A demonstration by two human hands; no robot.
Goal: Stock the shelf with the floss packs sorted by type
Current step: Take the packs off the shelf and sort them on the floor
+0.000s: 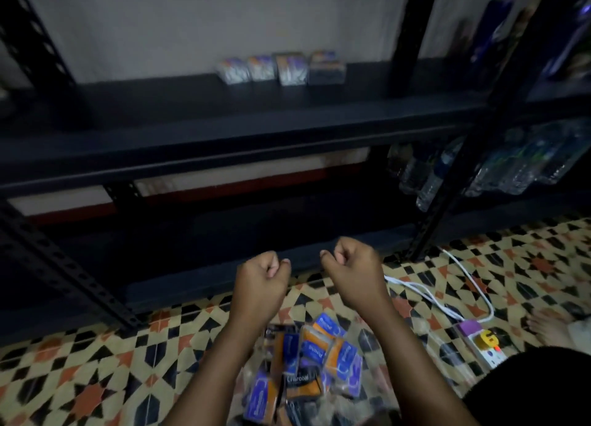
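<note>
Several floss packs (307, 365), blue-and-orange ones mixed with dark charcoal ones, lie in a heap on the tiled floor between my forearms. Several more packs (281, 68) stand in a row at the back of the dark shelf board (224, 131); the rightmost one looks darker. My left hand (263, 276) and my right hand (350, 264) hover side by side above the heap, in front of the lower shelf. Both have their fingers curled into loose fists and hold nothing.
Black slotted uprights (447, 198) frame the shelf. Water bottles (499, 169) lie on the neighbouring rack at right. A white cable (441, 300) runs across the patterned floor to a power strip (486, 345). A bare foot (550, 326) shows at far right.
</note>
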